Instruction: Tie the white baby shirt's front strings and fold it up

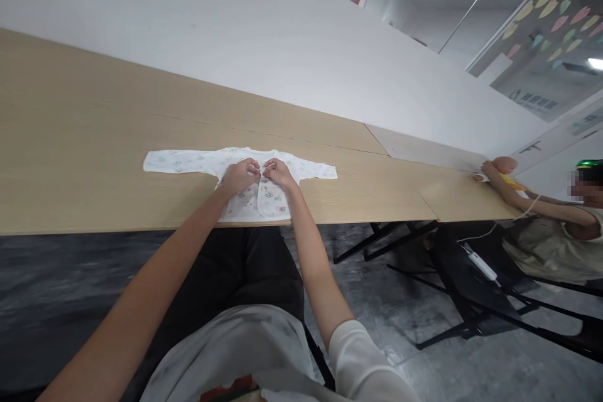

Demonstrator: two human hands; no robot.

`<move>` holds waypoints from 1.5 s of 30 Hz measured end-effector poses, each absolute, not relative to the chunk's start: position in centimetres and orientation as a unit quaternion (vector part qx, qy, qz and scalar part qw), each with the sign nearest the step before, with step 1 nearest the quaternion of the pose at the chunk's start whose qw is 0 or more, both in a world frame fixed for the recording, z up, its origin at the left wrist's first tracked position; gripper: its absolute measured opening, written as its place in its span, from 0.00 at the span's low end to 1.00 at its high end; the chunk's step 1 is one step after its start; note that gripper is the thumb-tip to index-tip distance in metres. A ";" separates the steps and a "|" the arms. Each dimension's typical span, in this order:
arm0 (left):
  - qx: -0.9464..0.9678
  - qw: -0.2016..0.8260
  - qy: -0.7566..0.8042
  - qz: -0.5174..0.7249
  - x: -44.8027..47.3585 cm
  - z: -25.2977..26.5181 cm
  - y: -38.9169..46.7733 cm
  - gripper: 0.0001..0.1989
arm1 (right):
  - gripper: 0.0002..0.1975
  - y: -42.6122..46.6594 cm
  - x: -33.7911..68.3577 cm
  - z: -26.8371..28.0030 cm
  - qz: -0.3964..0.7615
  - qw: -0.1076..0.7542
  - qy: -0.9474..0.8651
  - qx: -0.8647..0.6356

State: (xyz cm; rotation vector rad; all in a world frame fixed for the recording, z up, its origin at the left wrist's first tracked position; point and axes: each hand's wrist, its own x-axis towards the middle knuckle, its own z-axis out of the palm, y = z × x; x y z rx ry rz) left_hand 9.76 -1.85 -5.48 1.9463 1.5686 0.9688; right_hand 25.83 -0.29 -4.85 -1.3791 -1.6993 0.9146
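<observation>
A small white baby shirt (273,201) with a faint print lies on the wooden table, its two long sleeves spread out to the sides. My left hand (242,175) is closed at the middle of the shirt's front, fingers pinching the cloth near the opening. Just beside it, my right hand (277,173) pinches the other side of the front. The fingertips of both hands nearly meet. Whatever small part of the cloth or fastening sits between them is too small to make out.
The table (94,138) runs along a white wall (188,25). At the far right a co-worker (575,220) holds a doll (505,165) on the table. A black folding chair (471,289) carries a white power strip (483,266) with a cable.
</observation>
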 end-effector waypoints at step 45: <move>0.753 0.074 0.581 0.300 9.8 -5.8 -1.7 0.13 | 0.17 -3.2 25.4 -3.1 0.154 0.327 -0.738 -0.569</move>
